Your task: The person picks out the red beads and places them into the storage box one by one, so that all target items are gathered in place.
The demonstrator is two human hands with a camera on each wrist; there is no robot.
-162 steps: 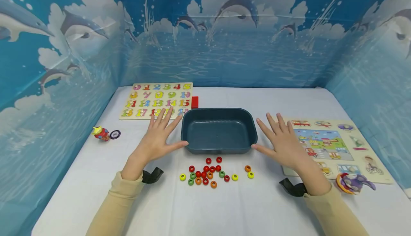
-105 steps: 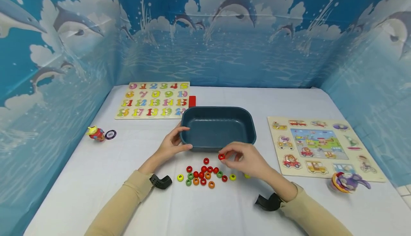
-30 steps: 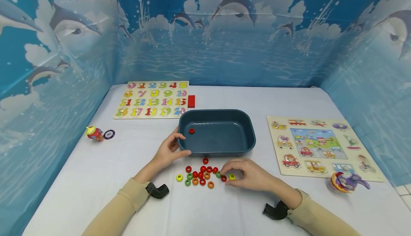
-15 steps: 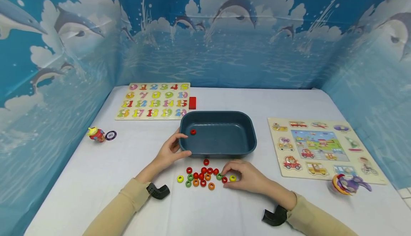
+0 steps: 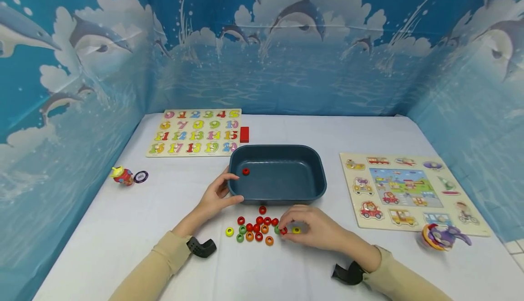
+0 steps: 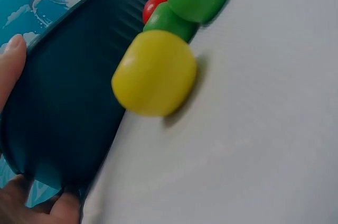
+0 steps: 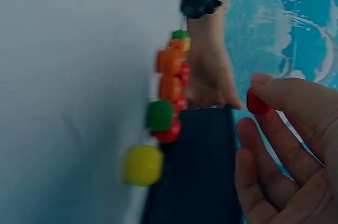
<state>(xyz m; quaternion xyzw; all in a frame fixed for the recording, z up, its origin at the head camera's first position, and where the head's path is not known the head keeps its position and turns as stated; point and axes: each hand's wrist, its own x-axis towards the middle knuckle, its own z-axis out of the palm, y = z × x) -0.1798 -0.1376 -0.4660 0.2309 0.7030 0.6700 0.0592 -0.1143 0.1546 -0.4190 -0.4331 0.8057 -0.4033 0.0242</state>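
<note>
My left hand (image 5: 214, 196) grips the left end of a dark blue tray (image 5: 282, 180), thumb at the near corner and fingers over the rim. One red bead (image 5: 245, 172) lies inside the tray near that end. With thumb and forefinger my right hand (image 5: 317, 229) pinches another red bead (image 7: 257, 102), seen off the table in the right wrist view. Below the tray lie several loose beads in red, green, orange and yellow. A yellow bead (image 5: 296, 230) sits under my right hand's fingers, and a second yellow bead (image 6: 154, 73) lies at the left of the group.
A number puzzle board (image 5: 194, 132) and a red block (image 5: 244, 134) lie behind the tray at left. At right are a vehicle puzzle board (image 5: 409, 212) and a purple toy (image 5: 444, 236). A small red-and-yellow toy (image 5: 123, 176) and a round chip (image 5: 141, 177) lie far left.
Both hands were spread open beside the tray. My left hand took hold of the tray; my right hand moved a red bead into it, returned to the beads and picked up another red one.
</note>
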